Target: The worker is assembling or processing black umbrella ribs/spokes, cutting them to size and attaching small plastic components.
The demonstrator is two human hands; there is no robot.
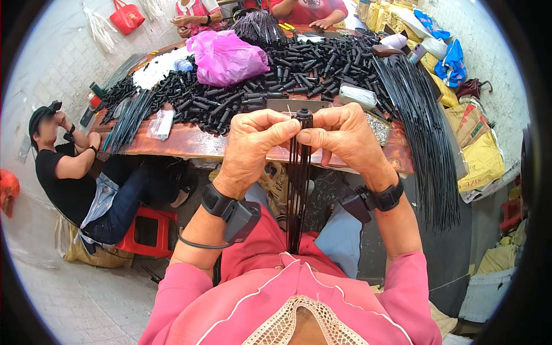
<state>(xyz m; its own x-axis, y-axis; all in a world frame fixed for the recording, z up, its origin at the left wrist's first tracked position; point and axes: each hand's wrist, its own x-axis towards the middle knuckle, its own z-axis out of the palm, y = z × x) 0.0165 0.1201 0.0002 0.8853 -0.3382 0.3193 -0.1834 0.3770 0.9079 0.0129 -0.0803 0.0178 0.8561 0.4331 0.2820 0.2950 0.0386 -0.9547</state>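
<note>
Between my hands, in front of my chest, a short black plastic umbrella runner (305, 117) stands upright. Thin black umbrella ribs (296, 198) hang down from it toward my lap. My right hand (340, 137) pinches the runner between thumb and forefinger. On the other side, my left hand (257, 141) is closed, thumb and forefinger pinching the top of a rib beside the runner; the fingertips partly hide it. A fine wire-like end shows just above those fingers. Both wrists wear black straps with devices.
Black runners (230, 103) lie heaped on the wooden table (190, 148), with a pink plastic bag (227, 57) on top. Long black ribs (422, 144) overhang the right edge. A tray of small metal parts (378, 127) lies nearby. One person (69, 167) sits at left; others work opposite.
</note>
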